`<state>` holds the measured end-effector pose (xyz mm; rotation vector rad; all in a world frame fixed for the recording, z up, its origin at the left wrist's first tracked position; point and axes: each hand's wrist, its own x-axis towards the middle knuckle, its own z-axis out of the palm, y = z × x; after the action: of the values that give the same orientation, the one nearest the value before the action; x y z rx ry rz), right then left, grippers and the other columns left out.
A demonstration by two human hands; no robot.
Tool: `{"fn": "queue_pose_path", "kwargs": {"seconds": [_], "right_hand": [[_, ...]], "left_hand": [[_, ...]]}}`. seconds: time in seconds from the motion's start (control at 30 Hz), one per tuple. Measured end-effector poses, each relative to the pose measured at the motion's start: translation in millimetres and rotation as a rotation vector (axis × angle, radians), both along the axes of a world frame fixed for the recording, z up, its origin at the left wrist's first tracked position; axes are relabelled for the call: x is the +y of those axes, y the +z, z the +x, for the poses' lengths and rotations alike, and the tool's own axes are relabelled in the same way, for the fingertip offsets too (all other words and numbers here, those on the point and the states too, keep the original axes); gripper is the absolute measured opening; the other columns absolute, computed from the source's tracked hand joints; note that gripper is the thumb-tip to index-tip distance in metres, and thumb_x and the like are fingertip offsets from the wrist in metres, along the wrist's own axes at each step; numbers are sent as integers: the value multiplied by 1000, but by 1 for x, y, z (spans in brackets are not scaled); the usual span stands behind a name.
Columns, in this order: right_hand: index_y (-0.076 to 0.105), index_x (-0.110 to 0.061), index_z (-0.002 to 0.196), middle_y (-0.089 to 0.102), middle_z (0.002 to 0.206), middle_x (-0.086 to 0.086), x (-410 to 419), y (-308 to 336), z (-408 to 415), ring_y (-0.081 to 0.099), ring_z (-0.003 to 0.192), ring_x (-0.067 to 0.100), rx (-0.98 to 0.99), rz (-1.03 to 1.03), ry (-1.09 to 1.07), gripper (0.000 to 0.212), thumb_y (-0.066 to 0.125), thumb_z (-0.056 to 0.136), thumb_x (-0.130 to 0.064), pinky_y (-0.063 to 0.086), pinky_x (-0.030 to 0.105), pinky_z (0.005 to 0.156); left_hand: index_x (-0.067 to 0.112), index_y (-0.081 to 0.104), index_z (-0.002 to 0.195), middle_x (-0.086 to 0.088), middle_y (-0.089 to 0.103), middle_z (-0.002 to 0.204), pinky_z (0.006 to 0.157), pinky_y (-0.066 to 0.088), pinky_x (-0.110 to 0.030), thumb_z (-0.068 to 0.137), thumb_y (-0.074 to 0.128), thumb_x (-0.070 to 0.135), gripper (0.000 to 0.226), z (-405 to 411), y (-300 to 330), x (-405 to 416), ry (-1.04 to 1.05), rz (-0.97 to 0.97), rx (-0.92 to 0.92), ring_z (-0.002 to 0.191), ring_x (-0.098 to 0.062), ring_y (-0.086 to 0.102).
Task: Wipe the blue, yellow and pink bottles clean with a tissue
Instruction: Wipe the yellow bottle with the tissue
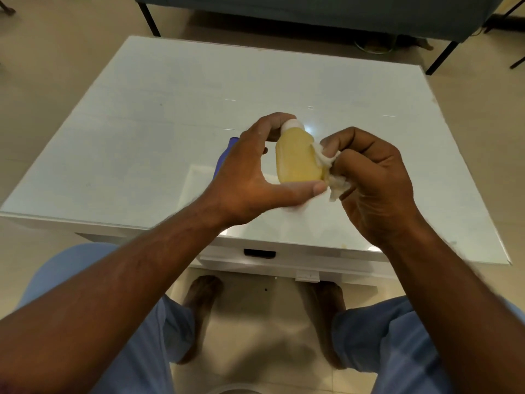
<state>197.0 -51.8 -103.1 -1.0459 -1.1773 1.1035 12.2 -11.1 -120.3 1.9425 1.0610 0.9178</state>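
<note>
My knees in blue trousers (93, 322) fill the bottom of the frame, with my bare feet on the tiled floor (255, 336) between them, because I sit close against the desk (142, 115) to work over it.

Above them, at the centre of the frame, my left hand (250, 172) holds the yellow bottle (297, 157) clear of the desk. The thumb lies under its base and the fingers curl over the white cap (292, 125), so I pinch it end to end and leave its long sides bare for wiping.

My right hand (372, 177), just right of centre, is curled round a crumpled white tissue (326, 163), bunched into a pad so it gives a firm face. The tissue touches the bottle's right side, near the shoulder and down to the base.

I judge this the wiping of 1 of the 3 bottles. The blue bottle (224, 157) shows only as a strip behind my left hand, left of centre, lying on the desk. I cannot see the pink bottle at all.

A dark sofa (312, 9) stands across the top of the frame.
</note>
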Motion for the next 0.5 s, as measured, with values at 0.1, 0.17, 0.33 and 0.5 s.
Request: {"fn": "queue_pose_path", "kwargs": {"seconds": [0.1,0.17,0.33,0.5], "right_hand": [[73,-25,74,64,79,-4,-1,-5,-2,57,77,16,12,11,-15,34,52,84,0,48,25,64],[73,-21,82,66,85,0,2,-8,-2,61,82,17,15,-14,-73,28,56,90,-1,53,28,67],[75,-22,81,69,83,-4,2,-7,0,63,78,14,-64,45,-46,30,55,88,-1,52,25,67],[76,-23,80,72,78,-11,2,-9,-1,65,72,7,-161,-8,-41,25,57,82,-8,51,22,67]], "left_hand": [[30,41,144,19,50,136,100,53,-43,62,72,76,99,-1,0,2,8,-7,-1,126,-10,52],[27,38,146,15,46,141,102,52,-37,62,74,73,102,0,1,-1,-49,22,26,129,-12,49],[38,41,138,20,48,135,102,49,-33,59,71,78,94,-2,1,4,2,31,66,126,-8,49],[40,36,141,19,44,135,103,47,-37,56,68,82,100,-8,-1,10,70,38,180,125,-8,42]]}}
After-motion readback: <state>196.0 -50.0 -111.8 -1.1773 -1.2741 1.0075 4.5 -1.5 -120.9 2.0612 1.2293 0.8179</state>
